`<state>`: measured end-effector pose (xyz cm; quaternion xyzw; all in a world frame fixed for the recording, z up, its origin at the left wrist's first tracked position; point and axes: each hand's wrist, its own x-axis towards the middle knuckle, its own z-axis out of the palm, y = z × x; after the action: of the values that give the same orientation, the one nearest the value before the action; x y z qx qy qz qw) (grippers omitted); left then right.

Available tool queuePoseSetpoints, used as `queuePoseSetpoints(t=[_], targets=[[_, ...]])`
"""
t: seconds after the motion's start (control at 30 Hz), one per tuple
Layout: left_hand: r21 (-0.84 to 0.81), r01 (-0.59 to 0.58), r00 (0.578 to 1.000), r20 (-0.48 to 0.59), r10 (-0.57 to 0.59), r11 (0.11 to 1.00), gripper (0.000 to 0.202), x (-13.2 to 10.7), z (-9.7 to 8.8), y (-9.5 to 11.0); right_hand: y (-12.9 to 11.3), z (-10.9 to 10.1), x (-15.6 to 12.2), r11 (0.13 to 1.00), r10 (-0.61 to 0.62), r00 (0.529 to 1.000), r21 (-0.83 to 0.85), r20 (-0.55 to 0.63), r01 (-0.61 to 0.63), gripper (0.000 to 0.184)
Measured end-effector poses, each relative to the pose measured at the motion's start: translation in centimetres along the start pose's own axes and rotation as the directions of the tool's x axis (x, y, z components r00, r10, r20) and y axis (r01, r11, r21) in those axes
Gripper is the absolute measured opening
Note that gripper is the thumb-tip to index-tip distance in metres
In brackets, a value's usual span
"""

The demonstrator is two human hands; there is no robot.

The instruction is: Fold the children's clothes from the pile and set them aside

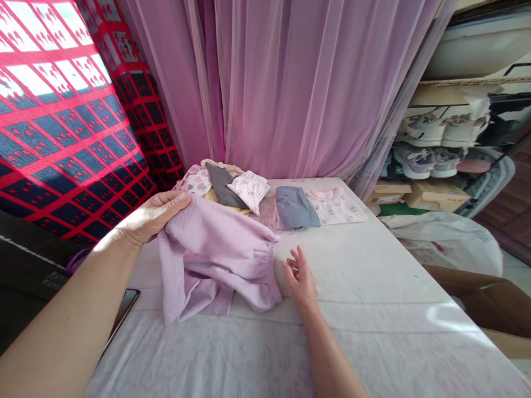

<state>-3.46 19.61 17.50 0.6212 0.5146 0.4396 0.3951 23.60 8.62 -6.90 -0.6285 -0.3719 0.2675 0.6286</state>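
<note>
My left hand (163,214) grips a lilac ribbed garment (223,242) with a gathered elastic edge, perhaps pants, pinching it at its upper left and lifting that side. The cloth hangs loosely down to the bed, its gathered edge facing right. Just right of that edge is my right hand (302,279), fingers apart and slightly curled, with nothing in it. Behind the garment lies a pile with a grey folded cloth (224,184) and a white-pink patterned folded cloth (250,189). A blue-grey folded garment (296,206) and a pink-collared printed top (336,204) lie farther right.
The bed (357,289) has a pale sheet. A lilac curtain (282,81) hangs behind it and a red-and-navy patterned cloth (68,119) at left. Beyond the right edge stand a shoe rack (423,174) and an open cardboard box (503,306). A dark flat device (127,305) lies under my left forearm.
</note>
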Motion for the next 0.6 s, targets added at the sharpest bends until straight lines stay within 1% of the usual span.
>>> queuePoseSetpoints(t=[0.07,0.1,0.13,0.2,0.27,0.3,0.33,0.37,0.4,0.43,0.47,0.5,0.53,0.6], targets=[[0.198,-0.089,0.995,0.070,0.076,0.976,0.032,1.6,-0.2,-0.2,-0.3,0.0,-0.1,0.998,-0.034,0.999,-0.050,0.028,0.036,0.070],[0.338,-0.144,0.989,0.071,0.127,0.930,0.032,2.6,-0.3,-0.4,-0.4,0.0,-0.2,0.996,-0.049,0.998,-0.072,0.034,0.052,0.067],[0.484,-0.189,0.981,0.049,0.189,0.855,0.031,3.4,-0.4,-0.7,-0.5,0.0,-0.3,0.994,-0.062,0.997,-0.087,0.035,0.065,0.064],[0.727,-0.198,0.955,-0.006,0.295,0.657,0.031,4.8,-0.4,-1.5,-0.7,0.0,-0.4,0.992,-0.076,0.997,-0.095,0.025,0.078,0.060],[0.854,-0.178,0.938,-0.003,0.348,0.489,0.040,5.0,0.2,-2.6,-0.7,0.1,-0.3,0.994,-0.074,0.997,-0.085,0.010,0.075,0.057],[0.879,-0.196,0.936,0.036,0.350,0.435,0.046,4.6,1.0,-3.2,-0.7,0.1,-0.3,0.995,-0.065,0.998,-0.075,0.000,0.065,0.056],[0.883,-0.238,0.936,0.097,0.339,0.405,0.048,3.8,2.0,-3.9,-0.7,0.1,-0.2,0.997,-0.052,0.999,-0.059,-0.011,0.051,0.056],[0.866,-0.307,0.928,0.182,0.325,0.394,0.046,2.7,3.3,-4.5,-0.6,0.1,-0.1,0.999,-0.036,0.999,-0.038,-0.023,0.035,0.056],[0.831,-0.376,0.918,0.273,0.290,0.409,0.044,1.3,4.9,-5.2,-0.5,0.0,0.0,1.000,-0.018,0.999,-0.014,-0.036,0.018,0.056],[0.784,-0.429,0.903,0.353,0.245,0.449,0.040,-0.2,6.6,-5.8,-0.5,0.0,0.1,1.000,0.001,0.999,0.015,-0.052,0.000,0.056],[0.720,-0.468,0.879,0.438,0.188,0.512,0.036,-1.7,8.3,-6.3,-0.5,0.0,0.1,0.999,0.021,0.998,0.045,-0.066,-0.018,0.057],[0.658,-0.476,0.853,0.506,0.126,0.583,0.031,-3.2,10.0,-6.8,-0.5,-0.1,0.2,0.996,0.042,0.996,0.076,-0.080,-0.036,0.058],[0.619,-0.452,0.839,0.539,0.071,0.643,0.027,-4.6,11.6,-7.2,-0.6,-0.2,0.3,0.993,0.065,0.993,0.110,-0.094,-0.054,0.058],[0.609,-0.436,0.834,0.550,0.042,0.663,0.025,-6.6,14.2,-7.8,-0.8,-0.3,0.4,0.980,0.115,0.986,0.178,-0.121,-0.092,0.058]])
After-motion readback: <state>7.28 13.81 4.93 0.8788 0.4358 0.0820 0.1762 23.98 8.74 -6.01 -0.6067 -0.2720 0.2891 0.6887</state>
